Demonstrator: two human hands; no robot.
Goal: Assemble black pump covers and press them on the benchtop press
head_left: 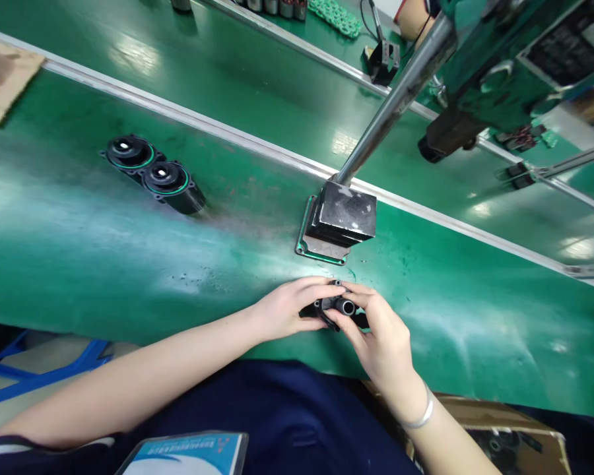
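Between my two hands, just above the near part of the green bench [237, 264], is a small black plastic housing [332, 305] with a round tube opening facing up. My left hand [297, 307] grips its left side, fingers over the top and thumb below. The fingers of my right hand [376, 323] close round the right side, by the tube. Much of the housing is hidden by my fingers. Farther left on the bench, two black round motor-like housings [165, 177] with green sealing rings stand side by side.
A press stand with a dark block base [344, 214] and slanted metal column [400, 92] rises beyond my hands. A metal rail [218, 135] crosses the bench. Cardboard [10, 79] lies at far left. An open carton [485, 429] with black parts sits below the near edge at right.
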